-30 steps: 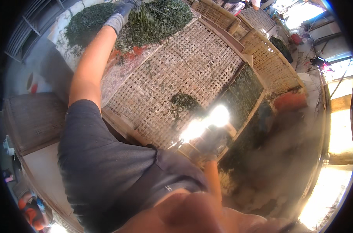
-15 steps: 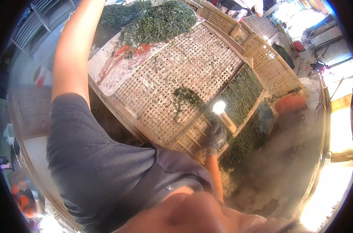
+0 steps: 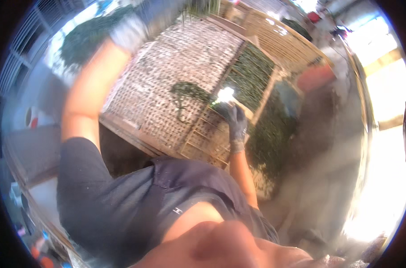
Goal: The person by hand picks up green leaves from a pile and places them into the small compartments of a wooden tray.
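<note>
My left hand [image 3: 130,33], in a pale glove, is smeared by motion at the top left, so its fingers cannot be read. Right beside it is a blurred bluish shape [image 3: 160,17] that I cannot make out. My right hand [image 3: 234,118], in a dark grey glove, has its fingers curled at the slatted frame, against a brightly shining object [image 3: 225,94] of unclear kind. A clump of dark green strands [image 3: 189,91] lies just left of it on the woven lattice mat [image 3: 154,89]. Beyond the right hand, a frame section is covered with a flat green layer [image 3: 250,73].
More green strands [image 3: 93,38] are heaped at the far left. Another pile [image 3: 270,149] lies right of the frame. Woven panels [image 3: 274,38] stand behind, with a reddish object [image 3: 316,78] to the right. Slatted racks [image 3: 22,58] are at the left rim.
My left hand has come into view at the top left, with the blurred bluish shape beside it. My right hand has moved farther along the frame, toward the shining object. The whole view has shifted.
</note>
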The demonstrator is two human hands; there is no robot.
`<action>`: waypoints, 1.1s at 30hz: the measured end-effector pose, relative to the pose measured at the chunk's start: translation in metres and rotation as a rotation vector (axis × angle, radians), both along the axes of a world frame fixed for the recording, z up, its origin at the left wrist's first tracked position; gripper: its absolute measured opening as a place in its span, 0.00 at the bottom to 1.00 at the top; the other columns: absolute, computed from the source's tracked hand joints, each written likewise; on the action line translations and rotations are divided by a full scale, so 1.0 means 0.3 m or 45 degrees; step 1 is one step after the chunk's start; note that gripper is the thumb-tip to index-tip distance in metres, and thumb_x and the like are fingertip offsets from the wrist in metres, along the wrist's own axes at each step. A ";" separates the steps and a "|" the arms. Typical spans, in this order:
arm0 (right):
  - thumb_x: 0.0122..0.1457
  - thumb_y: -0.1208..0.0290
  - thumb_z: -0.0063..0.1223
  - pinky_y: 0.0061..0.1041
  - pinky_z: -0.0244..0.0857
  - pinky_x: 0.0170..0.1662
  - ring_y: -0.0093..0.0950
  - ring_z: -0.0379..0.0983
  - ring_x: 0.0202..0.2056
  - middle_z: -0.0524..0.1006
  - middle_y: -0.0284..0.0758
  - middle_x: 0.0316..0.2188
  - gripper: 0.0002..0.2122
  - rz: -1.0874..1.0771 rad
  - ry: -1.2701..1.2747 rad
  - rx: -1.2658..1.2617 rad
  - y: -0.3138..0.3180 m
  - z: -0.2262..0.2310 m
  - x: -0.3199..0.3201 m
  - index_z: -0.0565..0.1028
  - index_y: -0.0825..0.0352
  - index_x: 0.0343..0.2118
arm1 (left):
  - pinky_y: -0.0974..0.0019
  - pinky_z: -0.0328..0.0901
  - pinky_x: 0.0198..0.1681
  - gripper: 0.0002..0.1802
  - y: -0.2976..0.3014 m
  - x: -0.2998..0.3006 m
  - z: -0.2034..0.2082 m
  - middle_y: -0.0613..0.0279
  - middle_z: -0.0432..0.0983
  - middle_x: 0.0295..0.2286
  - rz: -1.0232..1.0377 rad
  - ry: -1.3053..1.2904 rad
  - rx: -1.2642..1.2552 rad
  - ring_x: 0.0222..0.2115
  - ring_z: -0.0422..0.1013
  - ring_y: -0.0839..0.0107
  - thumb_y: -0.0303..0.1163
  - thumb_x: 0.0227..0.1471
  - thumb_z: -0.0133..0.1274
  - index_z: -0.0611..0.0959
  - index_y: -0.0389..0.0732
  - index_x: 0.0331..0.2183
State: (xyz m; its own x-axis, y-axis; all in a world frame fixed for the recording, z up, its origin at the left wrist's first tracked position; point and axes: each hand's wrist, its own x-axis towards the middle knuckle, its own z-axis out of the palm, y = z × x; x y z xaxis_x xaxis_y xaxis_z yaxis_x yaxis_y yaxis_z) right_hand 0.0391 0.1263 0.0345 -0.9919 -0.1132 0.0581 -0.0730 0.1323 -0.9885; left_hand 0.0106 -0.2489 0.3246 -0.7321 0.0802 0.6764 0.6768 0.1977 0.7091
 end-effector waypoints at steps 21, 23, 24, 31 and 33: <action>0.57 0.68 0.64 0.37 0.75 0.50 0.40 0.81 0.46 0.82 0.45 0.45 0.13 -0.403 0.309 0.983 0.396 -0.123 -0.011 0.83 0.62 0.44 | 0.47 0.36 0.75 0.33 0.812 0.158 -1.136 0.60 0.61 0.67 0.248 -0.421 -1.649 0.68 0.56 0.59 0.52 0.70 0.31 0.60 0.52 0.70; 0.57 0.65 0.64 0.41 0.66 0.60 0.36 0.77 0.53 0.80 0.37 0.52 0.16 -0.294 0.276 1.119 0.360 -0.099 0.014 0.81 0.54 0.49 | 0.48 0.41 0.74 0.32 0.765 0.165 -1.165 0.58 0.64 0.66 0.327 -0.354 -1.508 0.67 0.60 0.59 0.50 0.69 0.36 0.64 0.50 0.68; 0.57 0.64 0.64 0.43 0.61 0.64 0.36 0.75 0.56 0.79 0.35 0.55 0.19 -0.191 0.317 1.176 0.315 -0.098 0.024 0.80 0.52 0.53 | 0.47 0.42 0.73 0.31 0.776 0.161 -1.152 0.57 0.65 0.65 0.319 -0.277 -1.406 0.66 0.60 0.58 0.49 0.68 0.38 0.65 0.50 0.68; 0.63 0.57 0.52 0.46 0.35 0.76 0.36 0.63 0.67 0.72 0.37 0.64 0.28 0.017 0.413 1.543 0.230 -0.178 0.053 0.69 0.60 0.65 | 0.46 0.46 0.72 0.29 0.736 0.159 -1.132 0.53 0.68 0.63 0.361 -0.276 -1.407 0.64 0.62 0.54 0.43 0.65 0.44 0.69 0.47 0.65; 0.62 0.58 0.53 0.45 0.41 0.75 0.40 0.65 0.65 0.73 0.40 0.62 0.27 0.020 0.535 1.433 0.207 -0.167 0.070 0.71 0.63 0.62 | 0.46 0.46 0.72 0.30 0.778 0.175 -1.084 0.53 0.68 0.63 0.370 -0.124 -1.261 0.65 0.62 0.54 0.43 0.65 0.44 0.69 0.46 0.65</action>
State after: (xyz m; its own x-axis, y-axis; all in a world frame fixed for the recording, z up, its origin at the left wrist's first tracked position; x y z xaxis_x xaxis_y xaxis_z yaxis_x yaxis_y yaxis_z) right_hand 0.0600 0.1884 -0.0155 -0.9172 -0.3197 0.2377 -0.3711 0.9027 -0.2178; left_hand 0.0630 -0.0155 -0.0007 -0.8602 0.3796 0.3406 0.4581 0.8686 0.1890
